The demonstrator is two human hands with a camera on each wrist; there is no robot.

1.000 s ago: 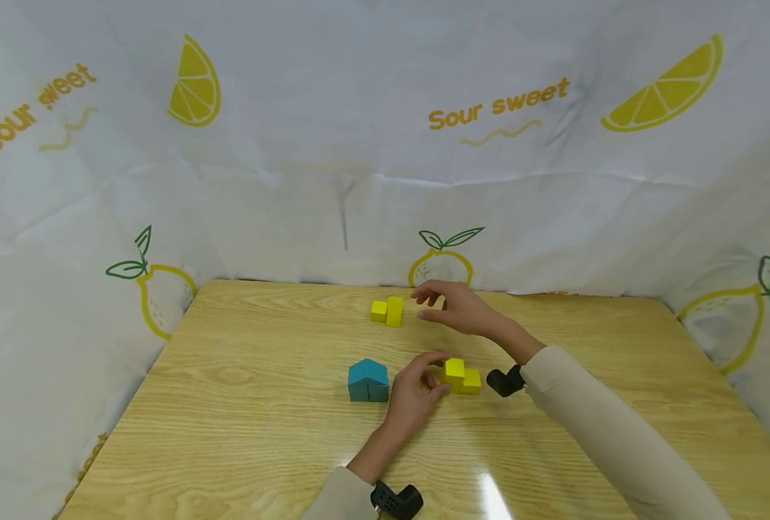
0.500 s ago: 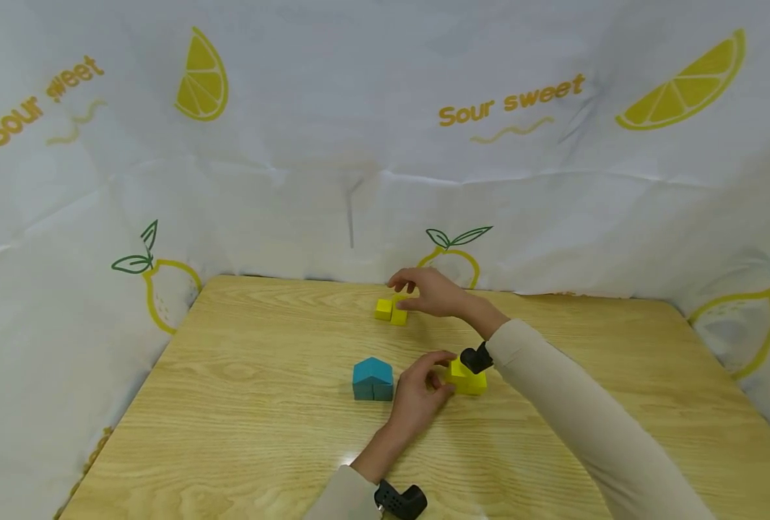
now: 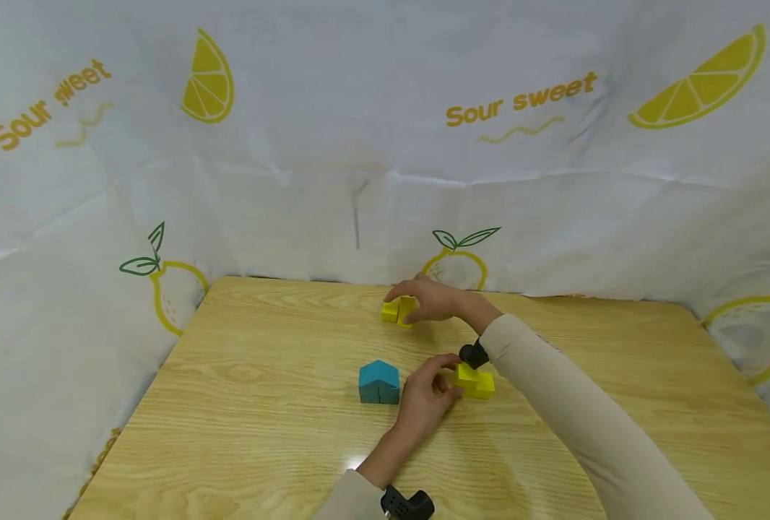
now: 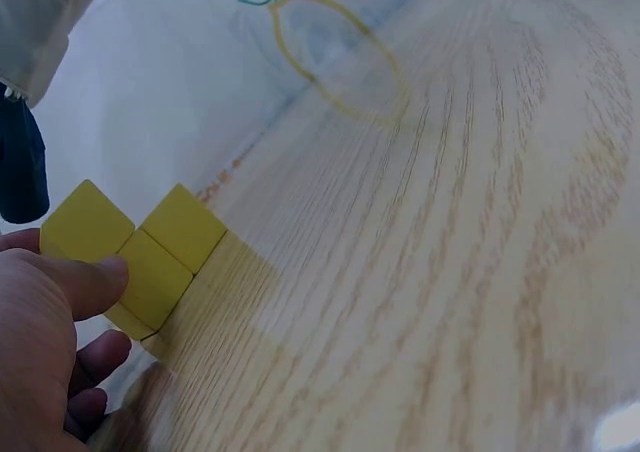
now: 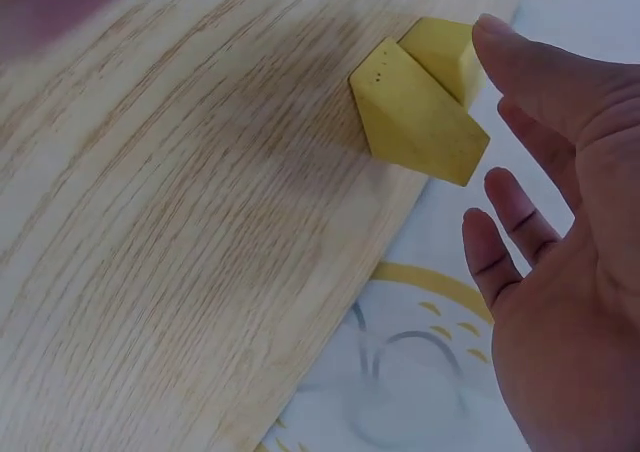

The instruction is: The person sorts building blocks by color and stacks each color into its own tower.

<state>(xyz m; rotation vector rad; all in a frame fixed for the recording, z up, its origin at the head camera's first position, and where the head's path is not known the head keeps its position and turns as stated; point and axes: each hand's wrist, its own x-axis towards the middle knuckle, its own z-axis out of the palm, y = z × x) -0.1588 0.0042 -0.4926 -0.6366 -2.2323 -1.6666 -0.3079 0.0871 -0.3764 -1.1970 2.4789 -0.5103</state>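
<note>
Toward the front of the table, several yellow blocks [image 3: 484, 385] stand together in a stepped stack. My left hand [image 3: 422, 401] holds the stack's left side, thumb [image 4: 95, 284] against the near face and a finger behind. At the back, a small yellow block [image 3: 389, 312] sits beside a taller yellow block [image 3: 406, 308]. My right hand [image 3: 435, 300] reaches around this pair, its thumb and fingers spread apart. In the right wrist view the thumb [image 5: 510, 57] comes right at the edge of the blocks, while several fingers stay clear of the taller block [image 5: 418, 117].
Left of my left hand stands a blue block house [image 3: 378, 383] with a peaked top. The wooden table [image 3: 261, 404] ends at a white lemon-print cloth [image 3: 294, 217] just behind the back pair. My right forearm crosses close behind the yellow stack.
My right hand has moved left and reached over the back pair of yellow blocks. My left hand has stayed at the yellow stack. The whole view has shifted slightly.
</note>
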